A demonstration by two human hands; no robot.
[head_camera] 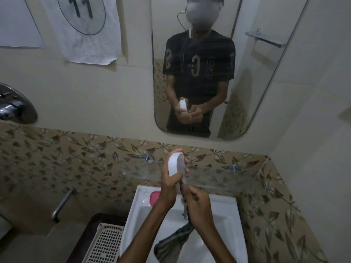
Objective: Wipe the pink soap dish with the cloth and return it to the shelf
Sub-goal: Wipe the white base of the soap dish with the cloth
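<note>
Wall: plain cream tile above, brown leaf-pattern tile band (76, 158) below. Mirror (266, 82), rounded corners, reflects a person in dark tee w/ both hands raised. Paper sheet (83, 29) marked "11" taped upper left.

White ceramic basin (224, 215), squared rim, glossy. Clear glass shelf (218, 175) on chrome pegs, just above basin. White perforated plastic basket (102, 243) left of basin.

Cloth (171, 243): dark, striped, limp, hangs from r. hand into basin bowl.

White oval dish piece (175, 164), smooth plastic, held upright on edge in front of shelf.

Pink soap dish (154, 197): rounded, lies on basin's rear-left rim, just left of l. wrist, not touched.

L. hand (169, 188): fingers curled round white piece's lower end. R. hand (196, 202): fist-like, gripping cloth's top end, just below-right of white piece; contact btwn cloth and piece cannot be told.
</note>
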